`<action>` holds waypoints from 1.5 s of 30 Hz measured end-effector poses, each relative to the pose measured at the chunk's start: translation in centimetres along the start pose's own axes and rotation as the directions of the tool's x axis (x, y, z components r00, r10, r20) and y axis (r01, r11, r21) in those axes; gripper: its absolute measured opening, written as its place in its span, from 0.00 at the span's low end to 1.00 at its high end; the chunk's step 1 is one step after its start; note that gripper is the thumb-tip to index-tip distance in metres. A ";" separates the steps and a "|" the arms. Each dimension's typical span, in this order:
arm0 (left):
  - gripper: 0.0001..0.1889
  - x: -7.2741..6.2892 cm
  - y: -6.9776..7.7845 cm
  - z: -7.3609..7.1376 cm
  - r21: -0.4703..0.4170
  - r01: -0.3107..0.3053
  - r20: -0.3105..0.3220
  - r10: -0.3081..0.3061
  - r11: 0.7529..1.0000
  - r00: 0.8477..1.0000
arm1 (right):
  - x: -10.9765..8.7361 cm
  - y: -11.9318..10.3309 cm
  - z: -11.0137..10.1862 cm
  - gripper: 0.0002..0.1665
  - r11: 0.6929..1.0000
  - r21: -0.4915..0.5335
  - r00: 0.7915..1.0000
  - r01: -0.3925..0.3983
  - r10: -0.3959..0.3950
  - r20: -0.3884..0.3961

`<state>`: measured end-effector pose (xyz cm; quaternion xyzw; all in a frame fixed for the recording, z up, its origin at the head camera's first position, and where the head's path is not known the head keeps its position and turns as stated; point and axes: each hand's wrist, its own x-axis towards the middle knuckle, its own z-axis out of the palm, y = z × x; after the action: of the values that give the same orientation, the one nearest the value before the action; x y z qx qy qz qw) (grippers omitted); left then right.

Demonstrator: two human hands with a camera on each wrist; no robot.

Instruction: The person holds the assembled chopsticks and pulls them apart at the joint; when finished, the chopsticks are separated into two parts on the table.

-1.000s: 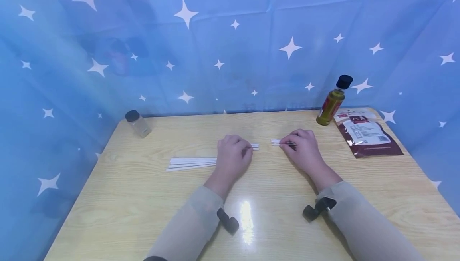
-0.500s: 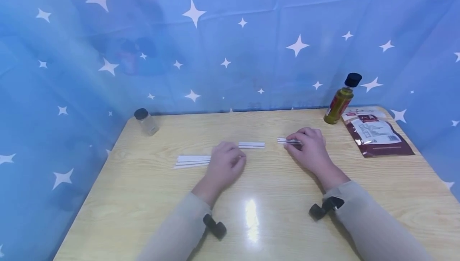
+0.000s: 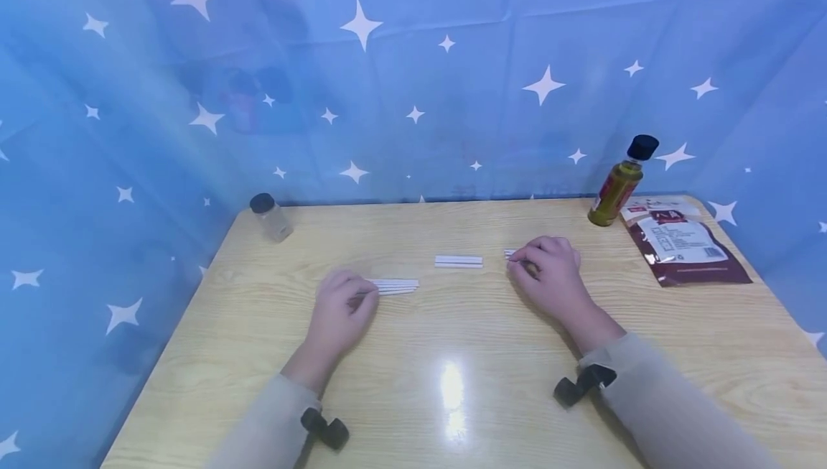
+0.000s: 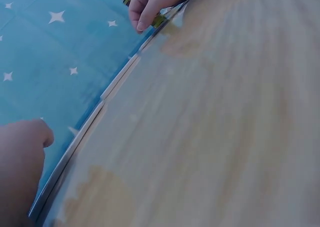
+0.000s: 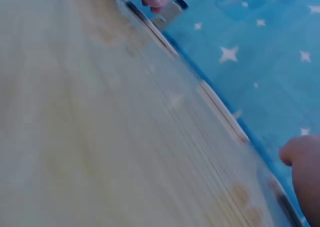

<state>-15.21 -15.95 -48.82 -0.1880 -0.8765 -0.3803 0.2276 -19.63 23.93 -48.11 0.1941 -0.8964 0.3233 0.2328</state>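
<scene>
Several thin white sticks (image 3: 397, 286) lie side by side on the table, and my left hand (image 3: 342, 311) is over their left part. Its thumb and fingers are curled close to them; whether they pinch the sticks is hidden. A short set of white sticks (image 3: 458, 261) lies untouched between my hands. My right hand (image 3: 548, 275) pinches another set of white sticks (image 3: 508, 253) between thumb and fingers, most of it hidden under the hand. In the left wrist view my right hand (image 4: 152, 7) shows bent fingers by the table's far edge.
A clear jar (image 3: 274, 223) with a black lid stands at the far left of the wooden table (image 3: 388, 383). A bottle of green-yellow liquid (image 3: 617, 192) and a brown-white packet (image 3: 685, 243) are at the far right. A blue star-patterned cloth (image 3: 413, 59) hangs behind.
My left hand has let go of the middle sticks and moved left to the longer row. The right hand stays at its sticks. The head view has shifted slightly.
</scene>
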 end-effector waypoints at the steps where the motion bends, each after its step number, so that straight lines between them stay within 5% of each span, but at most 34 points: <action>1: 0.02 -0.3 -0.1 -0.5 -0.016 0.025 -0.006 -0.025 1.000 1.000 | -0.1 -0.3 0.3 0.01 1.000 0.006 1.000 0.021 -0.021 0.000; 10: 0.11 -1.5 -1.2 -2.7 0.011 0.132 -0.025 -0.132 0.991 0.991 | 0.1 -2.6 2.4 0.04 0.989 0.046 0.990 0.140 -0.140 0.003; 17: 0.12 -1.2 -1.5 -2.7 0.015 0.132 -0.037 -0.131 0.991 0.991 | 0.7 -4.3 4.0 0.04 0.984 0.075 0.987 0.160 -0.161 0.007; 26: 0.07 -1.2 -1.9 -2.4 0.097 0.155 -0.030 -0.152 0.983 0.988 | 1.5 -7.4 6.6 0.06 0.977 0.117 0.974 0.179 -0.193 0.120; 35: 0.06 -1.1 -2.3 -2.4 0.169 0.167 -0.031 -0.164 0.971 0.986 | 2.2 -11.0 9.7 0.05 0.972 0.087 0.957 0.219 -0.231 0.177; 45: 0.06 -1.1 -2.6 -2.7 0.165 0.169 -0.025 -0.167 0.972 0.986 | 2.8 -12.4 11.7 0.04 0.978 0.031 0.959 0.205 -0.207 0.194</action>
<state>-14.91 -19.79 -49.32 -0.0915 -0.9167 -0.3246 0.2143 -19.18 6.72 -48.49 0.3182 -0.8883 0.2813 0.1749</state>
